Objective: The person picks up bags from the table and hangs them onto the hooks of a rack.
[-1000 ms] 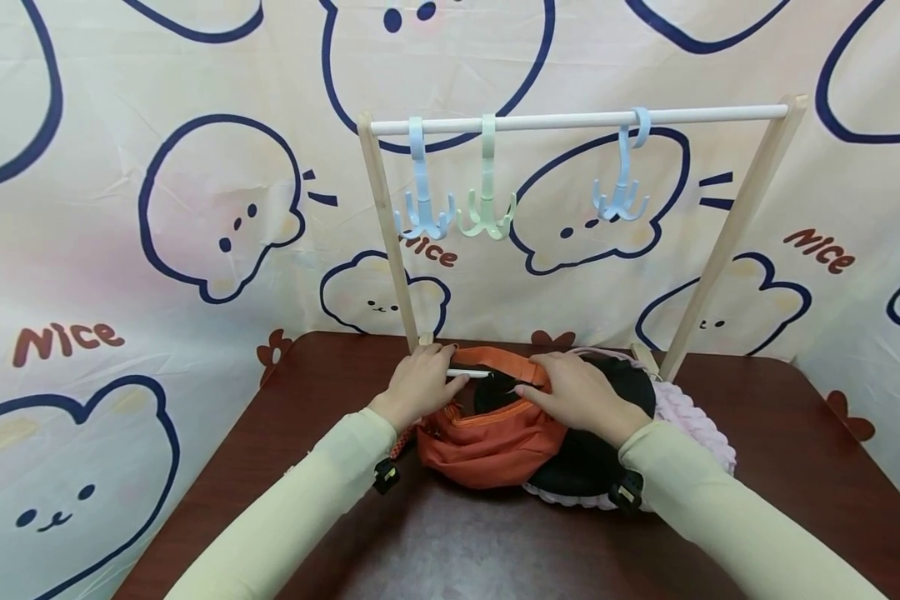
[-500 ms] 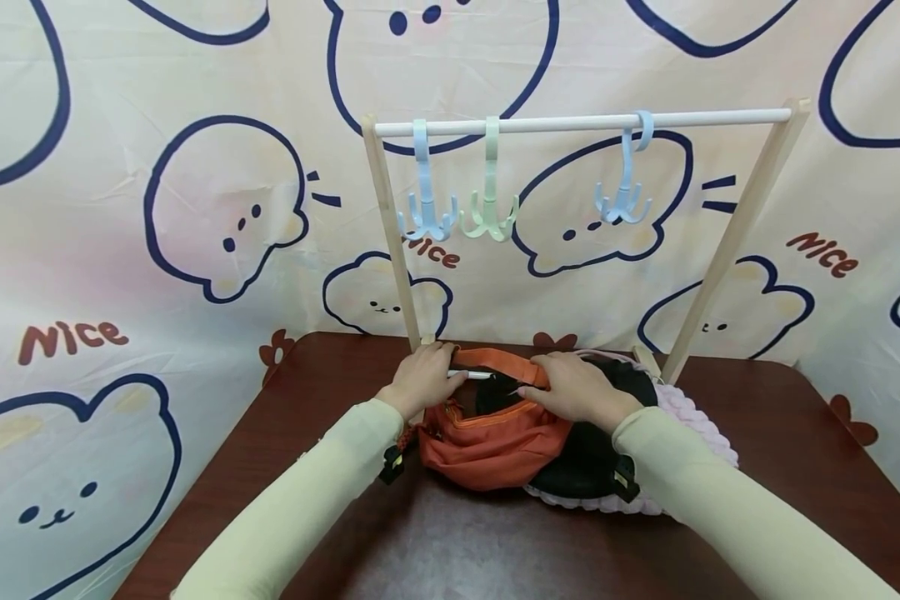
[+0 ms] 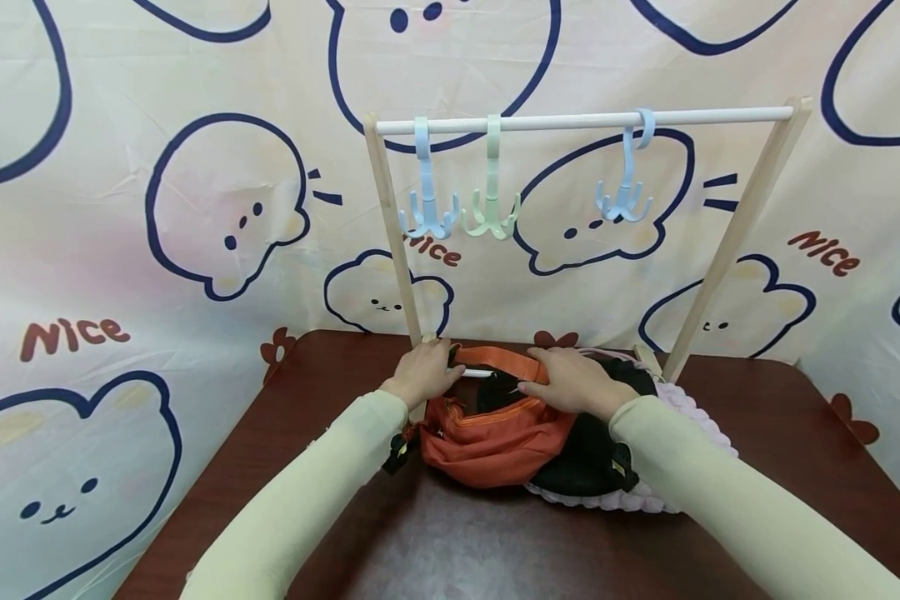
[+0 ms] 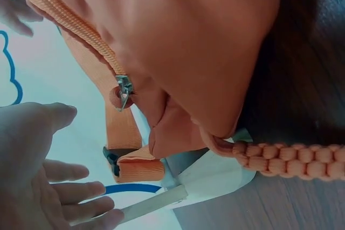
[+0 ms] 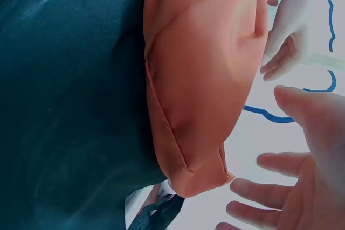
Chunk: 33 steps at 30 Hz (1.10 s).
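Note:
An orange waist bag (image 3: 495, 450) lies on the table, its webbing strap (image 3: 497, 359) looped behind it. My left hand (image 3: 422, 372) is at the strap's left end; in the left wrist view its fingers are extended and apart, near a black buckle (image 4: 111, 158) on the strap. A metal zipper pull (image 4: 124, 87) and a braided orange cord (image 4: 302, 160) show there too. My right hand (image 3: 576, 382) is at the strap's right end, fingers extended beside the bag in the right wrist view. Under the bag's right side lies a black bag (image 3: 581, 462) with a pink puffy edge (image 3: 690, 412).
Behind the bags stands a wooden rack with a white top rail (image 3: 570, 121). Hanging on it are two blue hooks (image 3: 429, 208) and one green hook (image 3: 491, 212). A white lower bar (image 3: 477, 373) shows between the hands. A printed curtain backs the brown table (image 3: 450, 550).
My left hand has drawn slightly off the strap's left end, where the black buckle now shows in the head view. The right hand has barely moved, and the bags lie as before.

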Motion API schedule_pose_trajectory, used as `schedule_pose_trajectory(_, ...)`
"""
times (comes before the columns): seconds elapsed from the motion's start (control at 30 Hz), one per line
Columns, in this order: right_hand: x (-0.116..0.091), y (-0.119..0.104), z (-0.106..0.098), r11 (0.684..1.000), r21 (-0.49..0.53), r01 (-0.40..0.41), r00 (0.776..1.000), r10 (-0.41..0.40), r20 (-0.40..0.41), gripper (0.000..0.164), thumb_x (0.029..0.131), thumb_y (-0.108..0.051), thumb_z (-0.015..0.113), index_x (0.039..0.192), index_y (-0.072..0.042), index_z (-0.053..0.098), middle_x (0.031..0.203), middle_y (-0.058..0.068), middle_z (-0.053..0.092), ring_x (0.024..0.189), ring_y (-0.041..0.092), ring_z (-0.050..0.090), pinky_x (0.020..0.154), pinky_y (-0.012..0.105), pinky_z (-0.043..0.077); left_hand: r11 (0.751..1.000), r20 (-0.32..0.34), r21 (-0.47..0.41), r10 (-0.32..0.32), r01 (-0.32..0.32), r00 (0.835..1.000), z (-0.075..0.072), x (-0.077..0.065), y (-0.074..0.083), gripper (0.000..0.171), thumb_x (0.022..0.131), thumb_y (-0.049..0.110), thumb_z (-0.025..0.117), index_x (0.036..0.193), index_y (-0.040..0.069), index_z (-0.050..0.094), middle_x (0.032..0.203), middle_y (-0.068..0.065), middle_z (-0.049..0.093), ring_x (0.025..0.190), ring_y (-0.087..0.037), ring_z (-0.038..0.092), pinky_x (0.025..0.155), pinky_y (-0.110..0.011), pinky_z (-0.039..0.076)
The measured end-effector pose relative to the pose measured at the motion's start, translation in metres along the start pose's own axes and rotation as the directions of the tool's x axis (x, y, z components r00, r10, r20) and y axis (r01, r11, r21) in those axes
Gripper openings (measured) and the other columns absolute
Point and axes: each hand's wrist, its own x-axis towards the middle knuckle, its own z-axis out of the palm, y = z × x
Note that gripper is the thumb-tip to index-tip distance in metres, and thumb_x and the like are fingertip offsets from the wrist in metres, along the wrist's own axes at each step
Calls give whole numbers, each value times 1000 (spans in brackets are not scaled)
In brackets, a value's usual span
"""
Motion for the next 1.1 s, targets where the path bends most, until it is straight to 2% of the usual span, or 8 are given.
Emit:
schedule_pose_trajectory(0.13,3,-2,-2,1000,1,-4,1000,4,24,72,101,-45,57,155,-3,37,146,24,54,133,43,53,109,58,43,1000,10,8,-4,4,1000,5,3,-1,62,102,42,57,149,3,45,138,-17,62,116,-31,67,93,-48,57)
schedule_pose_trajectory(0.23,8,-1,-2,1000,-1,-20,998,20,53,74,101,-48,56,156,-4,35,134,22,63,125,39,59,101,54,49,1000,26,13,-14,14,1000,7,5,-1,65,102,42,57,151,2,42,143,-17,59,119,-31,67,93,-48,57)
schedule_pose_trajectory(0.33,14,1,-1,999,-3,-47,996,47,78,74,100,-49,57,156,-5,36,133,21,64,121,37,62,99,52,51,999,37,24,-22,21,999,8,6,0,67,102,42,58,152,1,40,144,-17,58,118,-31,67,92,-48,57)
schedule_pose_trajectory(0.53,24,8,1,993,15,-120,986,118,120,71,101,-46,56,154,-3,38,151,22,50,134,41,54,108,58,44,998,29,55,-28,26,999,8,7,4,65,101,41,59,150,2,43,137,-16,63,109,-29,70,86,-45,59)
schedule_pose_trajectory(0.7,30,12,5,988,27,-155,979,150,141,65,104,-41,53,153,-1,39,153,22,49,140,41,48,113,58,39,996,22,80,-40,38,999,10,8,5,66,101,40,60,151,1,42,137,-16,63,108,-29,71,84,-44,60)
schedule_pose_trajectory(0.87,32,13,7,988,31,-151,977,145,158,60,106,-36,50,151,2,41,152,24,48,141,42,46,115,57,37,995,12,79,-53,52,998,12,11,5,64,101,38,61,149,0,43,126,-16,69,101,-29,72,82,-44,60)
schedule_pose_trajectory(0.97,33,13,7,990,24,-142,978,136,160,58,106,-34,50,148,5,44,149,26,51,137,42,50,114,56,39,995,13,75,-62,61,998,15,13,4,63,101,37,61,150,0,43,122,-15,70,97,-28,73,80,-43,60)
schedule_pose_trajectory(1.1,32,13,9,990,34,-137,979,130,154,53,105,-30,52,142,8,49,142,28,56,122,37,60,108,53,45,996,21,73,-59,57,998,19,17,4,63,102,35,60,150,0,42,120,-15,71,95,-27,73,78,-43,60)
